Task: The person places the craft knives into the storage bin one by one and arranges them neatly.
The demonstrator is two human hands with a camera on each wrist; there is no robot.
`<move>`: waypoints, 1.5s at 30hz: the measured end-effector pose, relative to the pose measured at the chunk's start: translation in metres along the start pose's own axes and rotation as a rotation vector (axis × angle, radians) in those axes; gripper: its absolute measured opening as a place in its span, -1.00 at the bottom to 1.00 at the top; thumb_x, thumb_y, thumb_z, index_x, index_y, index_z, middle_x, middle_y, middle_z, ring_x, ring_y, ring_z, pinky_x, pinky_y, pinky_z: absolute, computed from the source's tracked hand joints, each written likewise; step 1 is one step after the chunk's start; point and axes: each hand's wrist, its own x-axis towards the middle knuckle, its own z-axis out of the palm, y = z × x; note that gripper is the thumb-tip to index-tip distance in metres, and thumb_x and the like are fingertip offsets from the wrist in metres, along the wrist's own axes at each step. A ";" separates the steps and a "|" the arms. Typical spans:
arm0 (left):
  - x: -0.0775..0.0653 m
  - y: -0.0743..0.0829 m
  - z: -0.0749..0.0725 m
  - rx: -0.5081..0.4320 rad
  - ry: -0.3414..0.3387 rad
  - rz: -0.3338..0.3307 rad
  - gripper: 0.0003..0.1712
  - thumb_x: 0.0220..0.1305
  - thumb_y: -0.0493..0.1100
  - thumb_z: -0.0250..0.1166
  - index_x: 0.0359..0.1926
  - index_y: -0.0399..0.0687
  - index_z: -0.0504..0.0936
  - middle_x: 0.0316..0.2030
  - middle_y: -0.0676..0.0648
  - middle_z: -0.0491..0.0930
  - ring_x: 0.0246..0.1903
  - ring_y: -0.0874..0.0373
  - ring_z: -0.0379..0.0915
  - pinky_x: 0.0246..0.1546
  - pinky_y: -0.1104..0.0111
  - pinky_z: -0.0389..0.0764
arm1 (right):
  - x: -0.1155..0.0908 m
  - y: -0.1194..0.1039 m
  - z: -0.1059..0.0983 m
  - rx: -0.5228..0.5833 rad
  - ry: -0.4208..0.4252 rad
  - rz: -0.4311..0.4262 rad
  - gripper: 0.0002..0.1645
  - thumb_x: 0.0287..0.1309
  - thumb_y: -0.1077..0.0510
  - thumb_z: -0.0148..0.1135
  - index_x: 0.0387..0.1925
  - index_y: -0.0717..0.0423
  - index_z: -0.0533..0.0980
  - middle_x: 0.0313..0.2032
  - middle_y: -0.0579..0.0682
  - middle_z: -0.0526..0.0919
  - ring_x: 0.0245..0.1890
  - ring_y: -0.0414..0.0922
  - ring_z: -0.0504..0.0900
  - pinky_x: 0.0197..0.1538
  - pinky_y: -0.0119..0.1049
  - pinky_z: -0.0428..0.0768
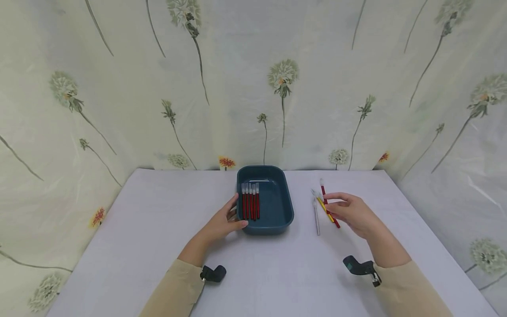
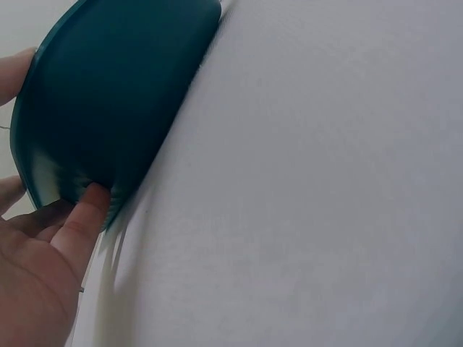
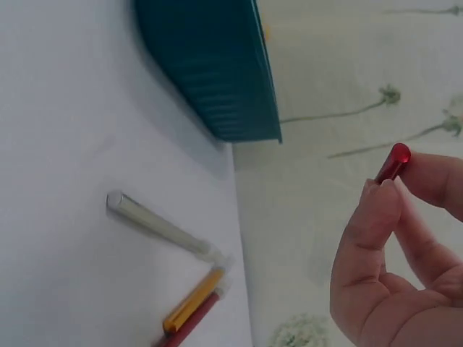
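Note:
A dark teal tray (image 1: 273,226) stands near the table's far edge, with several red craft knives (image 1: 250,207) with clear caps side by side along its left half. My left hand (image 1: 223,222) grips the tray's near left corner, thumb at the front rim and fingers along the left side. Over the table to the right, my right hand (image 1: 352,213) pinches a red craft knife (image 3: 393,163) between thumb and fingers, its capped end pointing away. Beneath it lie a silver craft knife (image 3: 159,224), a yellow one (image 3: 194,300) and another red one (image 3: 189,324).
A white cloth covers the table (image 1: 170,220). Behind and at both sides hangs a pale curtain (image 1: 237,88) with printed dandelions. A small black wrist camera (image 1: 214,274) sits at the left cuff and another black camera (image 1: 358,266) at the right cuff.

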 end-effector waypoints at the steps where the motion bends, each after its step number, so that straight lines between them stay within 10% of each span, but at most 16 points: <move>1: 0.000 0.000 0.000 0.002 -0.001 0.001 0.11 0.22 -0.25 0.45 0.61 0.01 -0.07 0.54 -0.24 0.01 0.45 -0.22 0.11 0.35 0.02 0.31 | 0.000 -0.002 0.002 0.009 -0.006 -0.010 -0.32 0.36 0.07 0.28 0.38 0.28 0.33 0.16 0.29 0.52 -0.01 -0.06 0.62 0.11 -0.31 0.63; 33: 0.001 -0.002 -0.002 0.039 -0.018 -0.007 0.13 0.22 -0.10 0.47 0.61 0.06 -0.08 0.55 -0.22 -0.01 0.46 -0.22 0.09 0.36 0.03 0.30 | 0.034 -0.053 0.080 0.124 -0.161 -0.006 -0.49 0.32 0.23 0.28 0.25 0.30 0.45 0.03 0.25 0.58 0.00 0.11 0.59 0.04 -0.31 0.65; 45: 0.000 -0.003 -0.003 0.012 -0.048 0.004 0.14 0.25 -0.09 0.45 0.61 0.07 -0.12 0.56 -0.21 -0.03 0.48 -0.19 0.05 0.39 0.07 0.27 | 0.054 -0.057 0.102 0.180 -0.207 0.064 -0.48 0.35 0.25 0.24 0.28 0.35 0.43 0.02 0.18 0.58 -0.21 -0.11 0.60 -0.13 -0.43 0.63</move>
